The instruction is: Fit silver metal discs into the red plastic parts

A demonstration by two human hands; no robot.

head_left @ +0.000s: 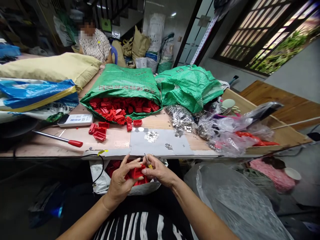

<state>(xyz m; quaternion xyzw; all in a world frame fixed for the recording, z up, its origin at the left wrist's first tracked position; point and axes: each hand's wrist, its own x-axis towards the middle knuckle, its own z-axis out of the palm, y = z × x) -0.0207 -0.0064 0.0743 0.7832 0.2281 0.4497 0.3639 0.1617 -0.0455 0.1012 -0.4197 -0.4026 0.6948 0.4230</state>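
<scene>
Because the left hand [122,176] and the right hand [157,171] meet just below the near edge of the worktop [115,142], the red box [136,172] between them sits over an open white sack [100,180], probably so that anything dropped lands inside. Red box: smooth, bright, angular, much covered by fingers; where it ends and the sack's other red boxes [117,165] begin is hard to tell. Left hand: fingers and thumb closed about the box, seemingly to steady it. Right hand: thumb and fingers pinched on a small tool [150,165], yellow-handled, its thin shaft pointing upward. Grey sheet [136,150]: along the worktop's near edge, bearing a heap of shiny metal pieces [151,136] and a smaller, darker cluster [168,146], apparently kept apart for easy picking. Green sack [130,78]: behind, its mouth towards the near edge, presumably for reach.
</scene>
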